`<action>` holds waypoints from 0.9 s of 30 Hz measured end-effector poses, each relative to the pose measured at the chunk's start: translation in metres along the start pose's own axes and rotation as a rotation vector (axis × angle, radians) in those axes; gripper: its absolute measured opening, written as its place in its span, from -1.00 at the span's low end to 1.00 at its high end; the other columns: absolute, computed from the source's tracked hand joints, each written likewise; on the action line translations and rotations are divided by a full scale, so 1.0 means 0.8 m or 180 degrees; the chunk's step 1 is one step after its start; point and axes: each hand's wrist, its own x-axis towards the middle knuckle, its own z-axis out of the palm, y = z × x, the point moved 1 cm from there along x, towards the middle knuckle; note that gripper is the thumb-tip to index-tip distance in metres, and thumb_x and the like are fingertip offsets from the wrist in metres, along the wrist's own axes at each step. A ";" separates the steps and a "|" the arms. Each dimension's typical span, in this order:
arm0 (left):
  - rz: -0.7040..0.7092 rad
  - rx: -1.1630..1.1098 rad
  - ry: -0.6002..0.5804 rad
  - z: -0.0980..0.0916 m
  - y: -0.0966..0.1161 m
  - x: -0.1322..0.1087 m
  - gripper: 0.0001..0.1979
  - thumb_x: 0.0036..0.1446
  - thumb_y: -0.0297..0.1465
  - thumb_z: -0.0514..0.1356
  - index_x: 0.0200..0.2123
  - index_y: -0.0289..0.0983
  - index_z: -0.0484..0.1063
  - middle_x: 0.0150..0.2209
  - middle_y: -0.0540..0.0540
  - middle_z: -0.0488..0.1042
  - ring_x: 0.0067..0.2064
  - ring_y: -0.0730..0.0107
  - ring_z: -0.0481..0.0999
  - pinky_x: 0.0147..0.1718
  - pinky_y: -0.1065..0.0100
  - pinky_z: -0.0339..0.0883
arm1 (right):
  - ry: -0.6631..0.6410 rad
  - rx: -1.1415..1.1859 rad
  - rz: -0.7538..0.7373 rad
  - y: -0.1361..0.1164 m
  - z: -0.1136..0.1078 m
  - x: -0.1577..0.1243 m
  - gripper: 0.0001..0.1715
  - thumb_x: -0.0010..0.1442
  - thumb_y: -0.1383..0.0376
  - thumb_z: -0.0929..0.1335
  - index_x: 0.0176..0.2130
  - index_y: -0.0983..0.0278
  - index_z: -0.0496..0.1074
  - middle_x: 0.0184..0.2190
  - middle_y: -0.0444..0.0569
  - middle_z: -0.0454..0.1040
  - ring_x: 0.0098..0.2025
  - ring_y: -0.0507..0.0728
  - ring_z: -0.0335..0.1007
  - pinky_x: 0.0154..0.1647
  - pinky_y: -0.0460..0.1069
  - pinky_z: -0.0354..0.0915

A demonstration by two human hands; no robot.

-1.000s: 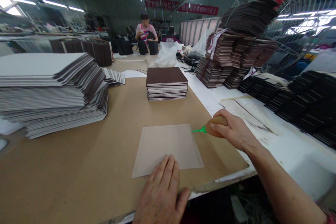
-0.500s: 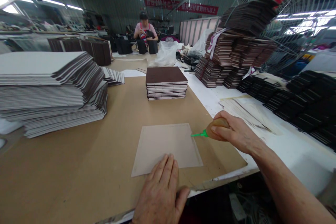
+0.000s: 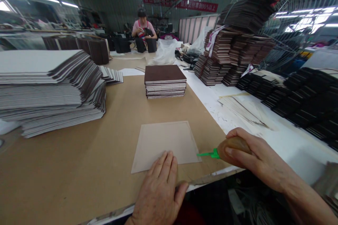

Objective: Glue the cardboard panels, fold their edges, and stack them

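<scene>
A pale, thin rectangular sheet (image 3: 161,140) lies flat on the brown board (image 3: 111,154). My left hand (image 3: 158,186) rests on its near edge, fingers stretched out and pressing it down. Wrapped in my right hand (image 3: 256,154) is an amber glue bottle (image 3: 233,150) with a green nozzle, held on its side. The nozzle tip meets the sheet's right edge near its lower right corner. A faint line runs along the sheet's borders. Beyond the sheet stands a neat stack of dark brown panels (image 3: 165,74) with pale edges.
A tall leaning stack of white-faced panels (image 3: 58,93) stands at left. Bundled brown panels (image 3: 224,51) and black stacks (image 3: 303,102) line the right, near a wire fan guard (image 3: 287,24). Thin pale strips (image 3: 243,110) lie on the white surface. A person (image 3: 144,28) works across the table.
My right hand has drawn the bottle toward me along the sheet's right edge, down close to the near corner. My left hand stays on the sheet. The view has shifted slightly.
</scene>
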 end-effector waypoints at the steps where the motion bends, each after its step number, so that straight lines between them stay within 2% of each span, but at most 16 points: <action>1: -0.0003 -0.0011 -0.0009 0.001 0.000 0.000 -0.43 0.21 -0.11 0.09 0.09 -0.47 0.36 0.15 -0.35 0.38 0.13 -0.01 0.39 -0.01 0.06 0.46 | -0.0010 0.0035 0.0025 0.000 0.000 -0.004 -0.74 0.23 0.05 0.29 -0.22 0.18 0.32 -0.44 -0.18 0.45 -0.40 0.10 0.32 -0.42 -0.02 0.18; 7: 0.0038 -0.0013 0.0016 0.003 -0.002 0.001 -0.42 0.20 -0.11 0.10 0.10 -0.48 0.35 0.16 -0.36 0.36 0.16 -0.03 0.36 0.02 0.07 0.44 | -0.0031 0.0107 -0.0014 0.001 0.002 -0.015 -0.71 0.24 0.01 0.27 -0.22 0.17 0.31 -0.45 -0.16 0.45 -0.41 0.11 0.33 -0.42 -0.02 0.21; 12: 0.0090 0.0070 0.0160 0.002 -0.003 0.003 -0.44 0.16 -0.14 0.14 0.06 -0.47 0.38 0.12 -0.35 0.40 0.13 -0.01 0.40 -0.03 0.11 0.47 | 0.0081 0.0117 0.0029 0.003 0.005 -0.003 -0.73 0.23 0.04 0.29 -0.21 0.17 0.32 -0.41 -0.14 0.46 -0.37 0.14 0.35 -0.37 0.01 0.21; 15: 0.0125 0.0148 0.0253 0.002 -0.004 0.005 -0.43 0.14 -0.12 0.15 0.03 -0.47 0.41 0.08 -0.33 0.44 0.08 0.02 0.46 -0.08 0.14 0.49 | 0.0407 0.0252 0.0059 0.010 0.016 0.012 -0.71 0.20 0.04 0.31 -0.18 0.16 0.31 -0.41 -0.16 0.44 -0.35 0.16 0.34 -0.32 0.04 0.20; 17: 0.0209 0.0195 0.0332 0.001 -0.006 0.007 -0.41 0.13 -0.07 0.15 0.00 -0.47 0.43 0.05 -0.34 0.47 0.04 0.03 0.49 -0.12 0.14 0.50 | 0.0910 0.0659 0.0169 0.018 0.027 0.022 -0.68 0.16 0.03 0.34 -0.16 0.16 0.31 -0.40 -0.16 0.42 -0.33 0.17 0.33 -0.28 0.05 0.20; 20: 0.0311 0.0181 0.0422 -0.002 -0.009 0.010 -0.43 0.12 -0.05 0.14 -0.03 -0.43 0.45 0.01 -0.29 0.51 -0.01 0.06 0.53 -0.13 0.12 0.50 | 0.1513 0.1860 0.0332 0.032 0.048 0.031 -0.65 0.12 0.03 0.38 -0.19 0.17 0.31 -0.41 -0.16 0.39 -0.35 0.16 0.31 -0.33 0.02 0.21; 23: 0.0325 0.0088 0.0495 -0.002 -0.015 0.006 -0.49 0.12 -0.07 0.13 -0.06 -0.37 0.47 -0.03 -0.22 0.54 -0.03 0.11 0.54 -0.13 0.13 0.50 | 0.1596 0.2841 0.0388 0.042 0.064 0.031 -0.64 0.07 0.06 0.43 -0.21 0.18 0.33 -0.43 -0.17 0.37 -0.42 0.10 0.27 -0.45 -0.04 0.16; 27: 0.0619 0.0088 0.0622 0.003 -0.022 -0.014 -0.53 0.20 -0.08 0.06 -0.06 -0.30 0.48 -0.02 -0.13 0.55 -0.03 0.23 0.54 -0.15 0.28 0.49 | 0.1569 0.3404 0.0468 0.052 0.068 0.019 -0.65 0.05 0.12 0.46 -0.19 0.17 0.36 -0.43 -0.17 0.38 -0.43 0.07 0.24 -0.48 -0.08 0.15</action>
